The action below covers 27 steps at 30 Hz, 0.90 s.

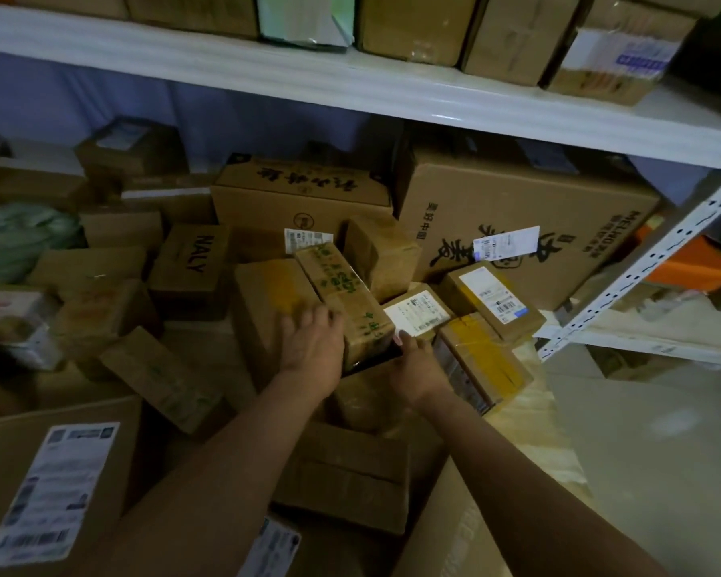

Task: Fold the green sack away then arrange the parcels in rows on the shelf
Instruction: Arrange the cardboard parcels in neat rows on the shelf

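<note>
Parcel with green print (344, 291) is being gripped, left hand (314, 347) fingers curling over its near-left edge, right hand (417, 365) fingertips pinching underneath, probably to lift it into a row.

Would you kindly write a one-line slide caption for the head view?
Both hands, left hand and right hand, hold a green-printed parcel among jumbled boxes on the lower shelf.
</note>
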Each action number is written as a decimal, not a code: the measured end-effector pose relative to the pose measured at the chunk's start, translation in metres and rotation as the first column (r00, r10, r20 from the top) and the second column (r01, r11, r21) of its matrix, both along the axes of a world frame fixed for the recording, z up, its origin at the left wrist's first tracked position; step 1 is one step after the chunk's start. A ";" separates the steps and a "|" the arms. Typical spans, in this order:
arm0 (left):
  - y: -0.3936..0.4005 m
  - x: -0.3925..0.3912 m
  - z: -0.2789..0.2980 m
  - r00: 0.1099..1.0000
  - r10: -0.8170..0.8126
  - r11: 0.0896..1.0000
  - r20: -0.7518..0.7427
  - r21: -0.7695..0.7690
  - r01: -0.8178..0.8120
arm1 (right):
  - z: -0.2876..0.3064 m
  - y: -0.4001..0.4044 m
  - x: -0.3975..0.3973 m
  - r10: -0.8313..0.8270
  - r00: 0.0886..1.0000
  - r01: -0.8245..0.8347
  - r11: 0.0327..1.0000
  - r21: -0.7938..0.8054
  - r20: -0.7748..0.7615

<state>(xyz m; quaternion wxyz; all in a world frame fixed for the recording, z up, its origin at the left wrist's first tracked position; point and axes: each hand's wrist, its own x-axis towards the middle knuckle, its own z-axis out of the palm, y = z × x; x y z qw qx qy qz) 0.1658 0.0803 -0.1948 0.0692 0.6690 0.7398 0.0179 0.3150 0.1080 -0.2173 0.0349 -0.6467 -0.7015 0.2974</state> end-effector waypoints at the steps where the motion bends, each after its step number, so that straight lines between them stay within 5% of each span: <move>1: 0.009 0.004 -0.002 0.998 -0.043 0.999 0.035 -0.024 0.044 | 0.001 0.008 -0.001 -0.025 0.998 0.024 0.999 -0.024 -0.055; 5: 0.040 0.007 -0.015 0.984 -0.163 0.977 0.078 -0.130 0.172 | 0.003 0.026 -0.017 0.001 0.986 -0.012 0.998 -0.066 -0.166; 10: 0.054 -0.002 -0.016 0.995 -0.099 0.987 -0.016 -0.128 0.096 | -0.004 0.032 -0.024 0.068 0.984 -0.067 0.998 0.011 -0.164; 14: 0.068 0.016 -0.005 0.986 -0.071 0.997 -0.149 -0.041 0.066 | -0.004 0.056 0.025 -0.150 0.984 0.123 0.960 0.250 0.093; 16: 0.076 0.031 -0.006 0.992 -0.100 0.995 -0.079 -0.002 0.100 | -0.006 0.068 0.058 -0.283 0.926 0.230 0.948 0.220 0.252; 20: 0.090 0.071 -0.018 0.974 -0.212 0.976 0.085 -0.036 0.215 | -0.017 0.074 0.104 -0.322 0.905 0.340 0.940 -0.017 0.279; 27: 0.120 0.142 -0.035 0.963 -0.190 0.968 0.189 -0.131 0.216 | -0.024 0.084 0.140 -0.267 0.945 0.234 0.956 0.176 0.191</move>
